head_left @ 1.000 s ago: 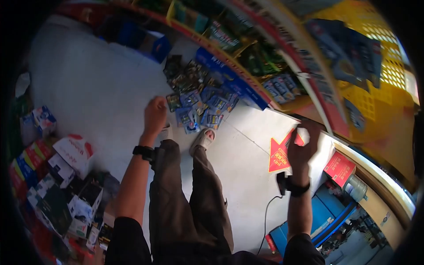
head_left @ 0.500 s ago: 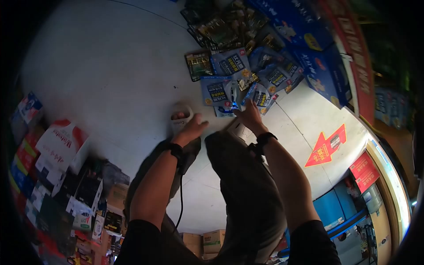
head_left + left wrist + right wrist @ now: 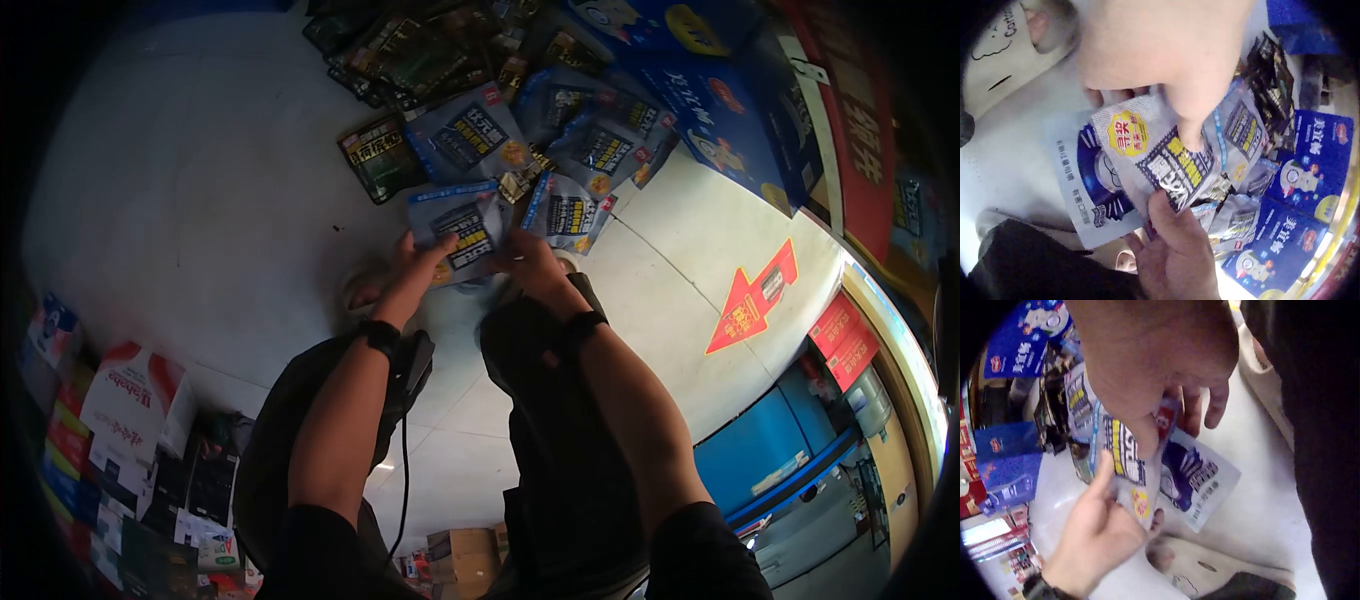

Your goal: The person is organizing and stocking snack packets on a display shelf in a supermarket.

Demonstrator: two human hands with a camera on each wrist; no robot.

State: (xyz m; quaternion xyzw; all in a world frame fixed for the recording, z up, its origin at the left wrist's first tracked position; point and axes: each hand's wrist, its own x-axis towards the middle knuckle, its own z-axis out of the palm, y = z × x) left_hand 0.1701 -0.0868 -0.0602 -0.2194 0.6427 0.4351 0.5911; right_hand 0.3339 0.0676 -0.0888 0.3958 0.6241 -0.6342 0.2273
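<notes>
Low over the floor, both hands hold one grey-blue snack pouch (image 3: 462,215) with dark and yellow lettering. My left hand (image 3: 412,270) grips its left side, thumb across the front. On the opposite side, my right hand (image 3: 533,266) pinches the edge; its thumb lies on the printed face in the left wrist view. A white and dark-blue pouch (image 3: 1079,197) shows beneath the held one, partly covered by it. Just beyond the hands lie similar grey-blue pouches (image 3: 470,135) and one dark green pouch (image 3: 380,158).
A heap of dark packets (image 3: 410,55) lies at the top, beside blue cartons (image 3: 735,120) along a shelf. Stacked boxes (image 3: 135,400) stand at the left. A red arrow sticker (image 3: 752,300) is on the floor at right. Slippered feet are close under the hands.
The hands have come down from apart to the pouches on the floor, and both now hold one pouch. The view has moved closer to the pile as the person bent down.
</notes>
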